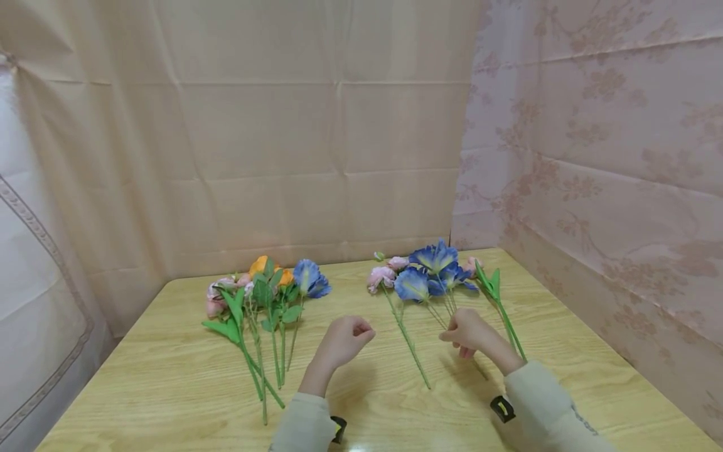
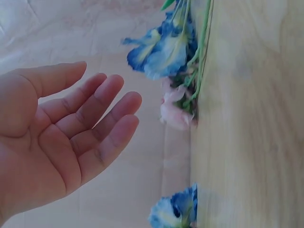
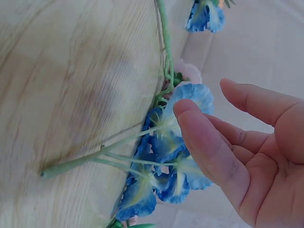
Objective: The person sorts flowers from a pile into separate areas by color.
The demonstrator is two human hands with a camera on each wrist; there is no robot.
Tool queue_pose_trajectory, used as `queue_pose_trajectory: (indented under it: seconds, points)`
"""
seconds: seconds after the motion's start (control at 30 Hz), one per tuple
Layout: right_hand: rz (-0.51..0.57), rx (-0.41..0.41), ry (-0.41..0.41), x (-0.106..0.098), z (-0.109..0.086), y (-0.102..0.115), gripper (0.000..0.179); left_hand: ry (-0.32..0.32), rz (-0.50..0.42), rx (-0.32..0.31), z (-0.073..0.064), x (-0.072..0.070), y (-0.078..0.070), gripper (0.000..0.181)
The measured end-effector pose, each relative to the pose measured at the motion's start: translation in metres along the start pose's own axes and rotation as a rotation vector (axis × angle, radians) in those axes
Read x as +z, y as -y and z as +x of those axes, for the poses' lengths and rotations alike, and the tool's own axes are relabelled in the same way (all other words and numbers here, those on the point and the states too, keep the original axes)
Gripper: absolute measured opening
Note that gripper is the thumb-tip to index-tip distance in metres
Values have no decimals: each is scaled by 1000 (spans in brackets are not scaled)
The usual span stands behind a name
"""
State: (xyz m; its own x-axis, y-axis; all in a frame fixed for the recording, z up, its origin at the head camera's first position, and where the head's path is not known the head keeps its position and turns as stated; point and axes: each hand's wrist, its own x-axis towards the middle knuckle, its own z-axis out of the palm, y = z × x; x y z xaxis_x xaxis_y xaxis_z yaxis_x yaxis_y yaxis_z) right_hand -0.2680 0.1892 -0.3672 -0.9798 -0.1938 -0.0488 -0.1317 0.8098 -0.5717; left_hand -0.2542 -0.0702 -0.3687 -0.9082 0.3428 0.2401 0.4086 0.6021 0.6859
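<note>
My right hand (image 1: 473,331) hovers over the stems of several blue artificial flowers (image 1: 435,260) on the right of the table. In the right wrist view its fingers (image 3: 213,152) are loosely bent, with the thumb apart and nothing held. Those blue blooms (image 3: 175,156) join one branching stem (image 3: 71,166) lying on the wood. My left hand (image 1: 343,342) is in the air between the two flower groups, palm and relaxed fingers (image 2: 111,142) visible in the left wrist view, holding nothing. A pink flower with a long green stem (image 1: 403,333) lies between the hands.
On the left lie orange flowers (image 1: 262,265), a blue flower (image 1: 307,279) and pink flowers (image 1: 214,301) with green stems. A green-leaved stem (image 1: 497,298) lies right of the blue flowers. Curtains (image 1: 316,138) hang behind the wooden table (image 1: 186,376).
</note>
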Motion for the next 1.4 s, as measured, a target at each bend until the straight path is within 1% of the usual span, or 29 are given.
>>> queue_pose_trajectory:
  seconds: [0.07,0.13,0.27,0.37,0.47,0.53,0.6,0.67,0.7,0.8,0.87,0.9,1.03,1.1,1.2,1.27,1.3,1.4]
  points:
    - [1,-1,8,1,-1,2,24,-25,6,-20,0,-5,4,12]
    - [4,0,17,1,-3,4,23,-64,11,-48,-1,-10,8,11]
    - [10,-5,32,3,-5,7,20,-179,44,-124,-5,-23,21,9]
    - [9,-19,40,4,-6,7,19,-270,77,-210,-9,-38,32,11]
    - [9,-37,43,5,-6,6,20,-357,136,-344,-16,-56,44,13]
    - [9,-48,48,5,-6,6,20,-408,173,-408,-22,-68,52,14]
    - [12,-53,50,5,-6,5,20,-447,202,-440,-28,-78,60,13]
    - [13,-49,54,5,-7,5,20,-467,197,-453,-32,-84,66,12]
    - [14,-44,54,6,-7,6,20,-477,196,-441,-33,-86,69,13]
    - [12,-32,54,8,-7,6,20,-475,185,-452,-35,-89,75,21]
    - [8,-30,55,9,-7,6,21,-449,182,-478,-36,-88,78,27]
    - [8,-31,57,10,-7,6,21,-434,182,-487,-37,-87,79,28]
    - [21,-41,70,11,-8,6,21,-364,175,-564,-37,-83,85,29]
    - [27,-45,76,11,-9,7,21,-330,198,-565,-37,-81,88,27]
    - [21,-54,81,11,-10,8,22,-276,227,-554,-38,-79,92,17]
    - [15,-53,79,11,-11,8,21,-247,238,-544,-39,-77,94,16]
    - [15,-49,79,11,-11,9,22,-236,226,-551,-40,-76,95,16]
    - [14,-48,82,13,-11,9,22,-234,218,-556,-40,-72,99,15]
